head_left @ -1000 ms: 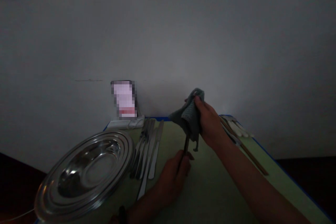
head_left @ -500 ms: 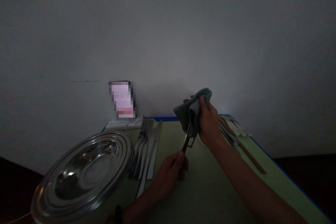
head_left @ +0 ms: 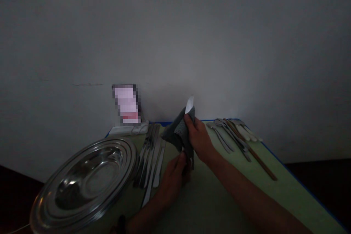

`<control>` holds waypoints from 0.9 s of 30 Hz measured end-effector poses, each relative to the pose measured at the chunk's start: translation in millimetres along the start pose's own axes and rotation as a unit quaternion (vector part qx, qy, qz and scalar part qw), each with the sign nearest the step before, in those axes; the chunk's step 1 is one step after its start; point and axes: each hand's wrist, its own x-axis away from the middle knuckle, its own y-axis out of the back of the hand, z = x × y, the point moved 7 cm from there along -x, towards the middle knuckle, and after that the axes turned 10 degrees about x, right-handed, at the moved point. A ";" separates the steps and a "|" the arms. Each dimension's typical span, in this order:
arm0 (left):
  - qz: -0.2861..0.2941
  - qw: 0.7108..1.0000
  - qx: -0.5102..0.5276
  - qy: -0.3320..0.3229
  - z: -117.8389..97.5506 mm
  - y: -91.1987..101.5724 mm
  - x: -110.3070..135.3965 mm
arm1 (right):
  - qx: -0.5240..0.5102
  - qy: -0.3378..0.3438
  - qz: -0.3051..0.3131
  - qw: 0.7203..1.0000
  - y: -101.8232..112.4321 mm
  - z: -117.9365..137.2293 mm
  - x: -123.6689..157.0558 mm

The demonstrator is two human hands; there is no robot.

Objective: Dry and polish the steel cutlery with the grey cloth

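A table knife point(head_left: 189, 104) is held up over the middle of the table, its bright blade tip poking out above a grey-green cloth point(head_left: 178, 131). My left hand point(head_left: 175, 173) is closed round the knife's handle at the lower end, which is mostly hidden by the fingers. My right hand point(head_left: 199, 137) grips the cloth folded about the blade, thumb pressed along it near the tip. Left of my hands several table knives point(head_left: 153, 157) lie in a row. Right of them lie spoons point(head_left: 221, 137) and a pair of wooden chopsticks point(head_left: 259, 161).
A stack of wide steel plates or basins point(head_left: 85, 186) takes up the table's left side. Behind it a phone with a blurred screen point(head_left: 127, 104) leans near the wall, by a white object point(head_left: 127, 128). White-handled cutlery point(head_left: 246, 133) lies at the back right.
My right hand and the cloth have moved left and down along the knife, so the blade tip now shows above the cloth. The spoons at the right are now uncovered.
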 end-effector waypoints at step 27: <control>0.080 0.994 -0.049 -0.051 -12.2 -12.4 10.0 | -0.366 0.042 -0.123 0.921 65.4 35.2 -15.3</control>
